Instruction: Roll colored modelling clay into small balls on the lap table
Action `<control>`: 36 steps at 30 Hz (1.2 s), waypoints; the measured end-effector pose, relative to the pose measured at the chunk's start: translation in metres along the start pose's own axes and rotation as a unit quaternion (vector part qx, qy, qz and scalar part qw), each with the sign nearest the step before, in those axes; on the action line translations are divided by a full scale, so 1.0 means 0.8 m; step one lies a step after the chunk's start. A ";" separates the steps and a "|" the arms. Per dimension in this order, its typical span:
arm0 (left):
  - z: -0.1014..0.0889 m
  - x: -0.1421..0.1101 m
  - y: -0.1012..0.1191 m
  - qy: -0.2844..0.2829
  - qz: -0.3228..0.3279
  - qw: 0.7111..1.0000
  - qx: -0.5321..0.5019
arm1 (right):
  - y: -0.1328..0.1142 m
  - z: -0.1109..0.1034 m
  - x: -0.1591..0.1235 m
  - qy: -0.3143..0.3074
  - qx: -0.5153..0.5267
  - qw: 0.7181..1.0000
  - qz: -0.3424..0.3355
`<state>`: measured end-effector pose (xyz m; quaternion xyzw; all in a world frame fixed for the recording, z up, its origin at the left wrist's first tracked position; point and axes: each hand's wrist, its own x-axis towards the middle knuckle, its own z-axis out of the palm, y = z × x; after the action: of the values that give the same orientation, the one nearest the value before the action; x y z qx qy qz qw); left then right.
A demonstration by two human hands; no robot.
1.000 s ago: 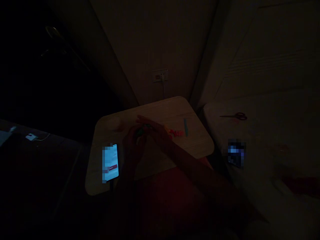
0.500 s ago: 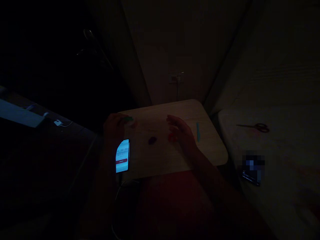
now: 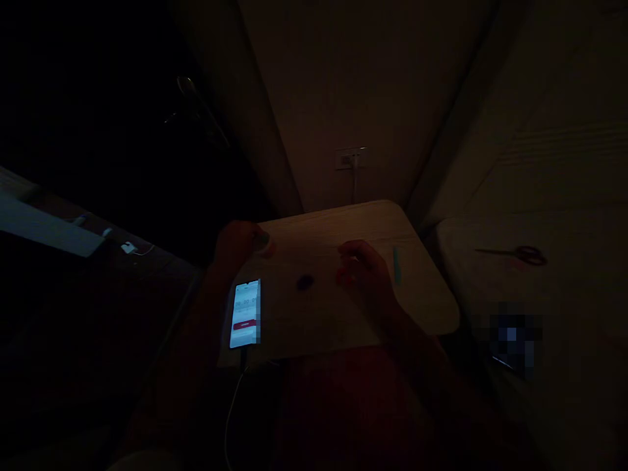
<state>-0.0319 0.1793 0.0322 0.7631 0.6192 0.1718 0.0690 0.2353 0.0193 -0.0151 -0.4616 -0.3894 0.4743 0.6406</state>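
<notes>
The room is very dark. At the table's far left corner, my left hand (image 3: 239,239) is closed around a small green and white thing (image 3: 265,244), whose kind I cannot make out. My right hand (image 3: 370,265) is right of the middle, its fingers curled inward and closed beside a red piece (image 3: 345,277). What is between those fingertips is too dark to make out. Between the hands lies a dark purple lump (image 3: 305,282). A flat turquoise stick (image 3: 397,265) rests to the right of my right hand.
A lit phone (image 3: 244,314) with a cable lies at the left of the wooden table (image 3: 333,320). Scissors (image 3: 527,255) are on the pale surface to the right, behind a blurred-out device (image 3: 510,340). A wall socket (image 3: 350,158) with a plug is behind the table.
My right hand's fingers have curled down toward the red piece. My left hand has turned, and less of the green shows. The whole view has shifted slightly, with the table lower and farther right.
</notes>
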 end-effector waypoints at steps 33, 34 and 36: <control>-0.031 -0.015 -0.027 0.093 -0.129 0.974 -0.158 | -0.009 -0.012 -0.007 0.044 0.007 0.999 -0.029; -0.031 -0.017 -0.026 0.094 -0.132 0.972 -0.172 | -0.008 -0.012 -0.007 0.038 0.011 0.999 -0.025; -0.031 -0.021 -0.025 0.096 -0.142 0.961 -0.219 | -0.008 -0.011 -0.006 0.029 0.017 0.999 -0.019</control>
<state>-0.0618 0.1647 0.0460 0.6138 0.6717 0.3640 0.1989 0.2442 0.0116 -0.0118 -0.4566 -0.3715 0.4549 0.6682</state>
